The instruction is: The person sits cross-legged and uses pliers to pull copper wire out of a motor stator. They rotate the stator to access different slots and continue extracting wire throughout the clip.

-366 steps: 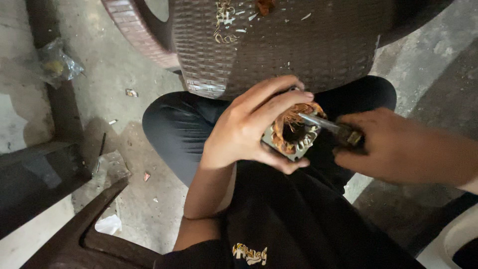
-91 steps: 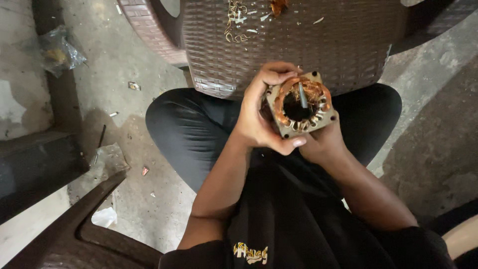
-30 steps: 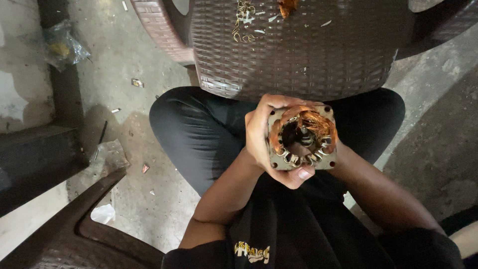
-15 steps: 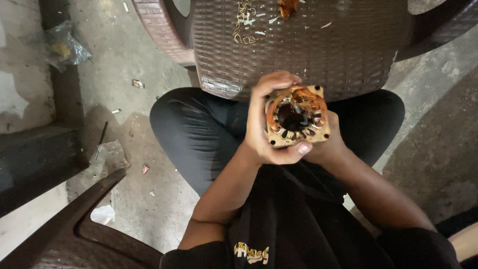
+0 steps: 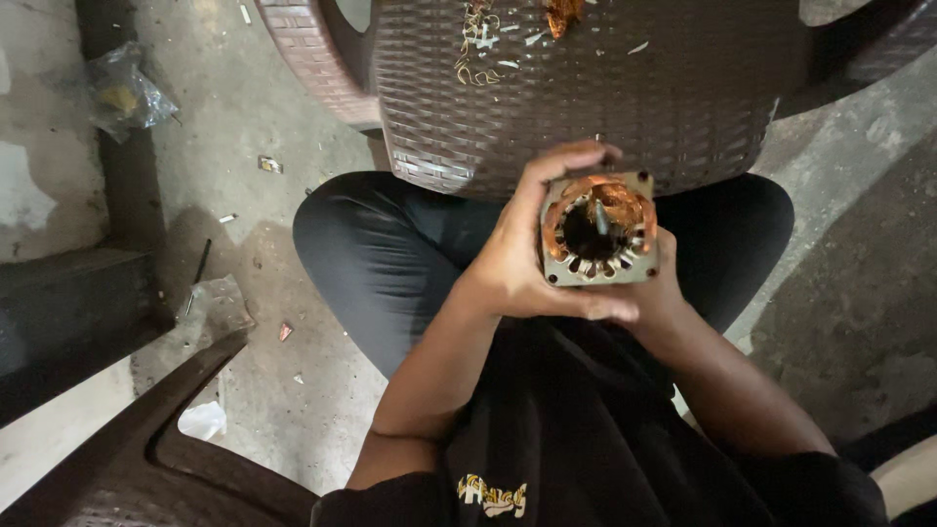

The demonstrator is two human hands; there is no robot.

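Above my lap, both hands hold the square grey metal motor stator with copper windings [image 5: 598,230].

From the left: my left hand [image 5: 527,263] is closed around its left edge and bottom; to work well I would keep it steady and level. My right hand [image 5: 664,293] is mostly hidden behind, so I cannot tell its grip. A thin tool [image 5: 601,217] stands in the bore, hard to identify.
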